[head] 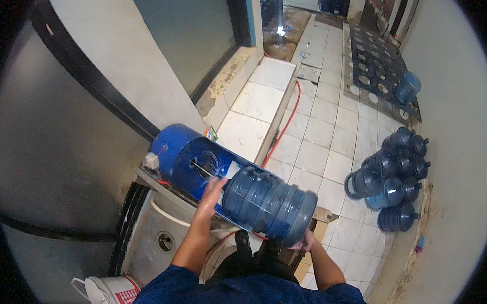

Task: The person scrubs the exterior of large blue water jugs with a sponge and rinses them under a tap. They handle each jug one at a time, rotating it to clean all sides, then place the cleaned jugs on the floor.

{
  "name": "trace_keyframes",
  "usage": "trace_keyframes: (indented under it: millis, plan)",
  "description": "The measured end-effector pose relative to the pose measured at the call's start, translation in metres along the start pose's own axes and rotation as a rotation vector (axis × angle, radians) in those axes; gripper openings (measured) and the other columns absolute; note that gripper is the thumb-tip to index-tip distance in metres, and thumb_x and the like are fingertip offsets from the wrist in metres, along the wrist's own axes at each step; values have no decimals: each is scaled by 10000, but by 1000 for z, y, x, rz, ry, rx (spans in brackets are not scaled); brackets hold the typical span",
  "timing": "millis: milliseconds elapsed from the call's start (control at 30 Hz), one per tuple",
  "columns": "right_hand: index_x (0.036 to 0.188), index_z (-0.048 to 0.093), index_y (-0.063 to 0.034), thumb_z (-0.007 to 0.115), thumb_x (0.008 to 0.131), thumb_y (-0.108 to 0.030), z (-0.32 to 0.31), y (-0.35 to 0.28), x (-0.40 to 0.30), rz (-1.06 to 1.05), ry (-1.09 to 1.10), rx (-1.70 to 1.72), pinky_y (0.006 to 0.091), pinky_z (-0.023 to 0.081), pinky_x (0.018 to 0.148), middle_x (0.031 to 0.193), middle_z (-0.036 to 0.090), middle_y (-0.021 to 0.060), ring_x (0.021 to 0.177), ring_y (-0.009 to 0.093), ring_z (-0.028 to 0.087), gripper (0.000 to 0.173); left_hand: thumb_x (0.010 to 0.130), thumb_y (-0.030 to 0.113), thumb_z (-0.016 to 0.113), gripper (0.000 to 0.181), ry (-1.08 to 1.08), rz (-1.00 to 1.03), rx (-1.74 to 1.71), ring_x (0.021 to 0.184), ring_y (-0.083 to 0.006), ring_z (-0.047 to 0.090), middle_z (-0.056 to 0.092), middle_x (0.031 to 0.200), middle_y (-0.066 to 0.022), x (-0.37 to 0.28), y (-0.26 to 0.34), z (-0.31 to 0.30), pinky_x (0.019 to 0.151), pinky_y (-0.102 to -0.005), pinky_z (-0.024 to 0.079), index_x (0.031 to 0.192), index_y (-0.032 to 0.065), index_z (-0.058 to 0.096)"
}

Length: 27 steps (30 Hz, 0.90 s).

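Note:
A large blue plastic water jug (269, 206) lies on its side in a cut-open blue plastic drum (168, 148), its neck towards the drum's inner end. A thin metal rod (204, 169) runs from a hole in the drum to the jug's neck. My left hand (214, 193) is at the neck end, its fingers stretched beside the neck; its exact contact is unclear. My right hand (305, 241) supports the jug's base end from below, its fingers partly hidden by the jug. Thin strands, blurred, show around the rod.
A metal sink (146, 233) with a drain is at the lower left, beside a white bucket (113, 291). Several water jugs (398, 163) stand along the right wall. A red hose (285, 129) runs over the tiled floor by a tiled ledge (245, 119). A perforated rack (377, 64) lies farther off.

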State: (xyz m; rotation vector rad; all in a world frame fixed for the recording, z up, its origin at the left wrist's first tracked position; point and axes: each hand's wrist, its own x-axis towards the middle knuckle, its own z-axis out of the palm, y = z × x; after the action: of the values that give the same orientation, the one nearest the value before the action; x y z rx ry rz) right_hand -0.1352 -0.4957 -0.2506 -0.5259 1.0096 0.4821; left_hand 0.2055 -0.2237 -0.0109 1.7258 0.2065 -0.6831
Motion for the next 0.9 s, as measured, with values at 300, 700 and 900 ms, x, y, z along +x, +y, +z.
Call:
trace_keyframes:
  millis: [300,700,900]
  plan:
    - [1026,632,-14,246,1082,-467,128,31,-14,-125,75,-150,377,572,553,713,656,142,605,293,673,597,808,553,737,1104,888,32,212,1505,-433,177,298,1578,-303,151,34,-251,1214,-522,182,1545,-77,210]
    - [1023,571,-84,746,902,-165,224,-39,-35,-1093,651,-450,275,396,480,630,558,1,499,88,485,228,829,593,709,1200,667,225,376,1460,-444,343,319,1569,-333,168,45,-234,1219,-478,218,1590,-34,25]
    - [945,637,-49,750,836,-47,201,-100,3,-1061,712,-377,283,417,526,755,618,20,600,85,528,157,847,384,777,1135,386,313,658,1424,-434,399,360,1539,-339,125,55,-258,1175,-464,320,1601,29,7]
